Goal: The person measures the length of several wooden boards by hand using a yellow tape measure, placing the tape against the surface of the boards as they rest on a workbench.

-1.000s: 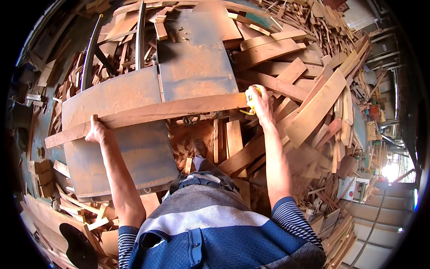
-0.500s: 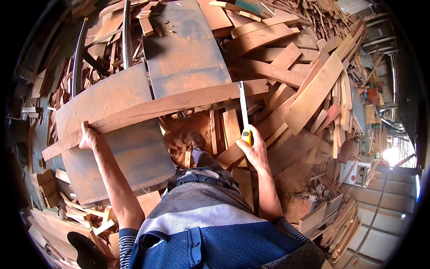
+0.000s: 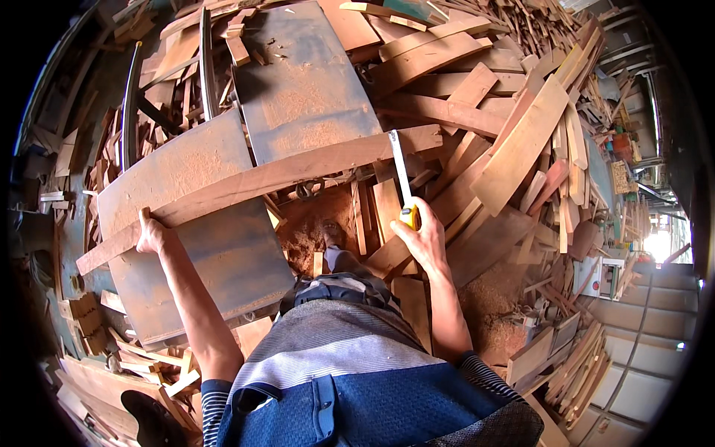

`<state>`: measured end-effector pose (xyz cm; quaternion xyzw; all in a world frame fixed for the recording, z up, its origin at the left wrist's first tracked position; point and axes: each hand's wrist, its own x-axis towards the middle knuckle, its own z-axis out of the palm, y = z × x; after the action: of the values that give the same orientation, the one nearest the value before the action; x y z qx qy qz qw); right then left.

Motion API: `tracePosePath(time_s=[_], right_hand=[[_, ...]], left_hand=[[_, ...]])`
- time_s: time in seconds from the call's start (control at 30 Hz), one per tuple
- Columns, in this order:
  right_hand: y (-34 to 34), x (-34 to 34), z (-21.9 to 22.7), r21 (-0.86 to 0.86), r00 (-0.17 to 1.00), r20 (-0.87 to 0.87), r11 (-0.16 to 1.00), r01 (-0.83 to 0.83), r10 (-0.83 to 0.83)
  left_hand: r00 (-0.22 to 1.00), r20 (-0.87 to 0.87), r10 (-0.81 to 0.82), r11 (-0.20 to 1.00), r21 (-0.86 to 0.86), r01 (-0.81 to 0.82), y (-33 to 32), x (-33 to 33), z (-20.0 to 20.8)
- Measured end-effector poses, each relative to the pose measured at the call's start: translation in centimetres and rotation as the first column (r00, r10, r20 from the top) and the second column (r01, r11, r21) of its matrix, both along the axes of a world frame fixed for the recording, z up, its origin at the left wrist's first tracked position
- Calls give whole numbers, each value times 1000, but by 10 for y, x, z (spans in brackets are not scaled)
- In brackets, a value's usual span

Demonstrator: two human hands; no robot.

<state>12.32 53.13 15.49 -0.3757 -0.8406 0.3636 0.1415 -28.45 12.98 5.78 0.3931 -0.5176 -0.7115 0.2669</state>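
Observation:
A long reddish-brown wooden plank (image 3: 275, 179) lies across a metal machine table, its left end lower than its right. My left hand (image 3: 151, 232) is closed on the plank near its left end, thumb on the upper side. In my right hand (image 3: 421, 237) sits a yellow tape measure (image 3: 408, 215), just below the plank's right end. Its white blade (image 3: 401, 165) is drawn out, running up to the plank and across its face. The blade's tip reaches the plank's far edge. My right fingers partly hide the tape case.
The sawdust-covered metal table has a far plate (image 3: 305, 89) and a near plate (image 3: 201, 261). Two metal rails (image 3: 206, 67) stand at the far left. Loose boards (image 3: 521, 149) are heaped on the right. Sawdust (image 3: 298, 231) covers the floor around my foot.
The view has shifted slightly. My right hand and the tape case have turned a little, with the blade still across the plank. My left hand keeps its hold.

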Motion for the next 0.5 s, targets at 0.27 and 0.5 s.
tracePosePath(time_s=[0.27, 0.5], right_hand=[[3, 2, -5, 76, 999, 46, 997, 11, -15], [-1, -12, -2, -53, 999, 50, 999, -1, 4]], left_hand=[[1000, -13, 12, 1000, -1, -12, 12, 3, 3], [958, -258, -122, 988, 58, 142, 10, 27, 15]])
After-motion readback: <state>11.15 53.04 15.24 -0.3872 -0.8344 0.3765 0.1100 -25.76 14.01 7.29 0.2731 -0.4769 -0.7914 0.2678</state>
